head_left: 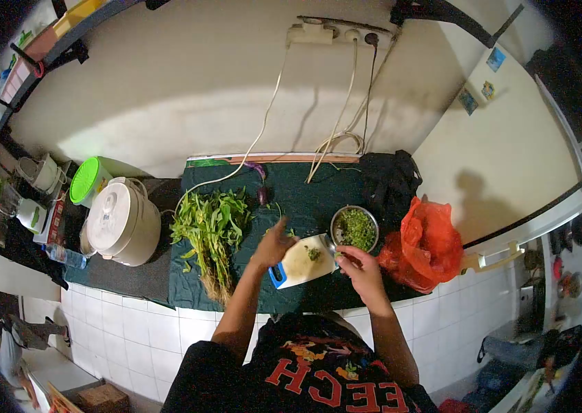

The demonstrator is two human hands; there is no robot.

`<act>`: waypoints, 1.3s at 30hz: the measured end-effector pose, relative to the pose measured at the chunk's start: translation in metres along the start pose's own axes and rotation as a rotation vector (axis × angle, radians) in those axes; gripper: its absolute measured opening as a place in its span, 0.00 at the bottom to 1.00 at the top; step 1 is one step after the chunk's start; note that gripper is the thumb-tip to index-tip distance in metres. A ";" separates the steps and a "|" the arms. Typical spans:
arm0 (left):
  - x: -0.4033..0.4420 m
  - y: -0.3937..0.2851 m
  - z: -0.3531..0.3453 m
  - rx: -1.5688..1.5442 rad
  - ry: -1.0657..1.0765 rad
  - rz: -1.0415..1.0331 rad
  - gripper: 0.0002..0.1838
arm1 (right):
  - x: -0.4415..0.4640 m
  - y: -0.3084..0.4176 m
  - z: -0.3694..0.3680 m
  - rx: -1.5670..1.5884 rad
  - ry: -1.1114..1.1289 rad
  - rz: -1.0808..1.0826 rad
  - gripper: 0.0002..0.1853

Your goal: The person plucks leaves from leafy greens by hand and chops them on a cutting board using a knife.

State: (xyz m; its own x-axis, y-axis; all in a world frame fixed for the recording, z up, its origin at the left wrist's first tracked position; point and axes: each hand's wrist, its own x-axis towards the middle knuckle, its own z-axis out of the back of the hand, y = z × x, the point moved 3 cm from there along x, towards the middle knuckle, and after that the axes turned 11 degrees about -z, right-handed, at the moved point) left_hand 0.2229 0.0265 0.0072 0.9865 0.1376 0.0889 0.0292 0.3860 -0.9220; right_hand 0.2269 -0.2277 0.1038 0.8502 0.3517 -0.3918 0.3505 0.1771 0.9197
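A white cutting board (pixel 296 272) with a blue handle end lies at the counter's front edge, with a small heap of chopped greens (pixel 314 254) on it. My left hand (pixel 276 245) is over the board's left side, fingers apart, with nothing seen in it. At the board's right edge my right hand (pixel 360 267) is closed around a knife; its blade (pixel 329 244) points up and to the left, and its handle is mostly hidden by my fingers. Just beyond that hand stands a metal bowl (pixel 333 230) of chopped greens (pixel 356 228).
Left of the board lies a large bunch of leafy greens (pixel 214 224) with roots towards me. A purple eggplant (pixel 262 194) is behind it. A red plastic bag (pixel 429 241) sits at right, a white rice cooker (pixel 122 220) at left. Cords (pixel 339 124) hang down the wall.
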 end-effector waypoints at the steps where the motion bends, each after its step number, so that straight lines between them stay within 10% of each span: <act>1: -0.009 -0.037 -0.003 -0.169 0.065 -0.069 0.25 | -0.002 0.006 -0.003 -0.139 -0.025 0.074 0.14; 5: -0.043 -0.116 -0.020 -0.760 0.247 -0.025 0.20 | -0.019 0.030 -0.014 -0.340 -0.015 0.092 0.14; 14: -0.074 -0.110 -0.027 -0.590 0.108 -0.024 0.14 | -0.053 0.044 -0.030 -0.616 -0.152 0.374 0.11; 20: -0.092 -0.087 -0.008 -0.731 0.107 0.119 0.15 | -0.040 0.038 -0.035 -0.389 -0.128 0.147 0.12; 28: -0.148 -0.065 0.032 -0.811 -0.205 0.391 0.23 | 0.088 -0.116 -0.034 -0.818 -0.078 0.178 0.07; 39: -0.190 -0.066 0.060 -0.691 -0.413 0.361 0.25 | 0.219 -0.138 -0.104 -1.133 -0.304 0.119 0.06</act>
State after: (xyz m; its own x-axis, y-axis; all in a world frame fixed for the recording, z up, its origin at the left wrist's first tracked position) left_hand 0.0234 0.0294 0.0741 0.8209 0.5153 -0.2461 -0.0501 -0.3642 -0.9300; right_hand 0.3238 -0.0793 -0.1114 0.9664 0.2145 -0.1414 -0.1560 0.9273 0.3404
